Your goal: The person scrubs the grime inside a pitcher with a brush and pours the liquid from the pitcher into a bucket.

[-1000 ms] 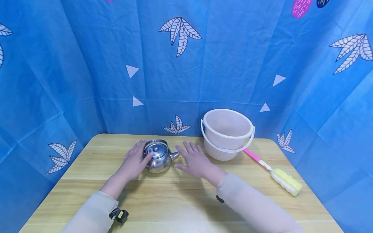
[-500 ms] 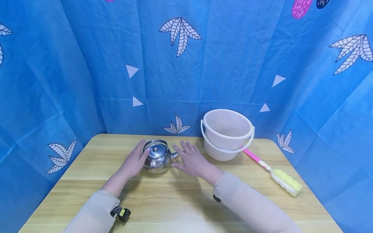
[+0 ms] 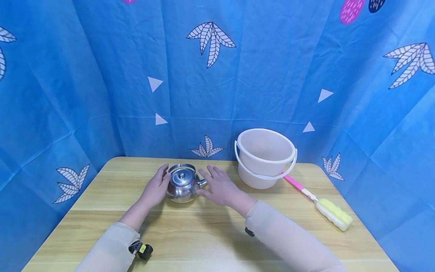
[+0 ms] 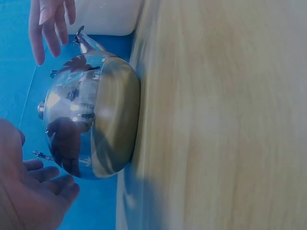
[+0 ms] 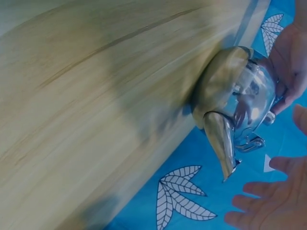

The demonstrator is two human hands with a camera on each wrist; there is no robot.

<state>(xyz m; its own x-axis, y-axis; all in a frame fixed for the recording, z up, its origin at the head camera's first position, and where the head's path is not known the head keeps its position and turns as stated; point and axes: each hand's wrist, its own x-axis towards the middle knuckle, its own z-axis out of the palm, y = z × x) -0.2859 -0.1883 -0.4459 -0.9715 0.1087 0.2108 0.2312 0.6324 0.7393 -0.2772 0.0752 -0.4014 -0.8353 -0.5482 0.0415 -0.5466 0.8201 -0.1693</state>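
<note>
A shiny steel kettle (image 3: 181,189) stands upright on the wooden table, its spout pointing right toward the bucket. Its lid with a round knob is on, and the bail handle lies folded down at the back. My left hand (image 3: 155,189) is at the kettle's left side, fingers extended and thumb spread. Across from it, my right hand (image 3: 221,187) hovers by the spout with fingers spread and nothing held. In the left wrist view the kettle (image 4: 91,115) sits between both hands; the right wrist view shows the spout (image 5: 221,143) close to my right fingers.
Behind my right hand stands a white plastic bucket (image 3: 261,177) with its handle hanging at the front. A bottle brush (image 3: 333,213) with a pink handle and yellow-white sponge head lies on the right of the table (image 3: 190,241). Blue patterned cloth (image 3: 204,94) surrounds the table.
My left hand has drawn slightly left from over the kettle's edge to beside it. The right hand has shifted a little left, now overlapping the spout tip. The kettle stays in place.
</note>
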